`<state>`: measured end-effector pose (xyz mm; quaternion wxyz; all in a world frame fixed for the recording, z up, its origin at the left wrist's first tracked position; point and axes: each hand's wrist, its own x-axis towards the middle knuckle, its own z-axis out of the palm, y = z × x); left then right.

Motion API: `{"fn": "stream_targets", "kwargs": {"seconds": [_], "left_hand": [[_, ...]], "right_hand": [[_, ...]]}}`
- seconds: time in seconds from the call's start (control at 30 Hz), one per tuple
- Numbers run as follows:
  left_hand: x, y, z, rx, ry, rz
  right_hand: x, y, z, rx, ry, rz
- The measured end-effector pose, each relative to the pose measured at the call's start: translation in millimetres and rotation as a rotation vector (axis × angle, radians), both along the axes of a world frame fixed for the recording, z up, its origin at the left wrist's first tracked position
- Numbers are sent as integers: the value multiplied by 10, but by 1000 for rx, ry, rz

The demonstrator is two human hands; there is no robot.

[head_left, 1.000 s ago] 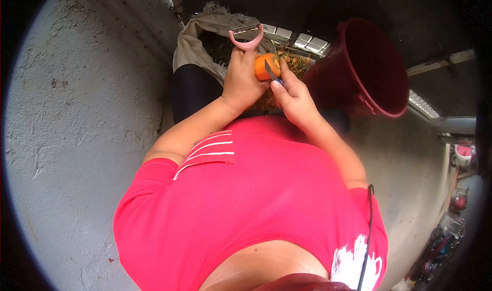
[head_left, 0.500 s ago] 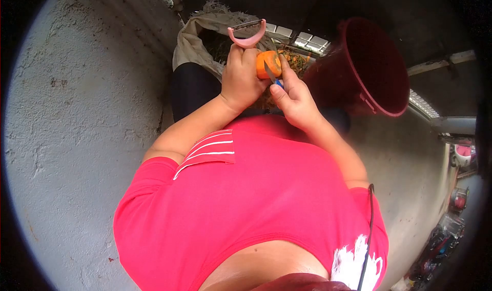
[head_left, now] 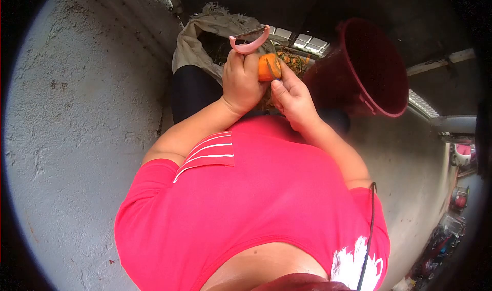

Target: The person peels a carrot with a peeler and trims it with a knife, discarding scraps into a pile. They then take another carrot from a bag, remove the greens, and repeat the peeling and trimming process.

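My left hand (head_left: 241, 83) is closed around a thick orange carrot (head_left: 264, 69), its cut end turned toward the right. The same hand also holds a pink Y-shaped peeler (head_left: 250, 48), whose head sticks up above the knuckles. Against the carrot's end lies the blade of a small knife (head_left: 272, 72). My right hand (head_left: 297, 100) grips this knife, thumb near the blade and forefinger along the far side of the carrot. The knife's handle is hidden in the fingers.
Beyond my hands, a pale woven sack (head_left: 188, 44) stands open with green and orange scraps (head_left: 294, 61) in and beside it. A large dark red bucket (head_left: 353, 68) tilts at the right. A rough grey wall (head_left: 87, 116) rises close on the left.
The knife blade has shifted across the carrot's end and stands more upright, and its blue handle no longer shows. My left hand has tilted slightly, moving the peeler a little rightward and down.
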<state>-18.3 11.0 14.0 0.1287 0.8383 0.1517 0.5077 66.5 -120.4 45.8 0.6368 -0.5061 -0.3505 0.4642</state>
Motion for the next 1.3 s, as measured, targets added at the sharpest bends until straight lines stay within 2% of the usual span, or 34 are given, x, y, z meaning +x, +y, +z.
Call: {"fn": "stream_targets", "kwargs": {"seconds": [0.13, 0.27, 0.43, 0.5, 0.57, 0.77, 0.9, 1.07, 1.27, 1.3], "left_hand": [[5, -24, 39, -191, 11, -52], [-33, -45, 64, -262, 48, -75], [-52, -42, 84, -360, 129, -118], [-54, -33, 94, -378, 119, -154], [-54, -36, 126, -394, 108, -175], [-87, -49, 81, -451, 109, -198], [-98, -25, 30, -562, 121, -278], [-116, -44, 104, -621, 159, -318], [-97, -27, 113, -756, 113, -294], [-97, -25, 116, -764, 111, -300]], "right_hand": [[58, 3, -64, -31, 19, -2], [126, -12, -160, -23, -29, -6], [210, 12, -190, 5, -247, 13], [234, -27, -179, -17, -201, 58], [244, -59, -95, -57, -39, 116], [342, -67, -52, -52, -36, 219], [383, -54, -80, -33, -297, 190], [357, -55, -41, 66, -776, 89], [214, -112, 211, -140, -781, 106], [217, -122, 196, -73, -772, 91]]}}
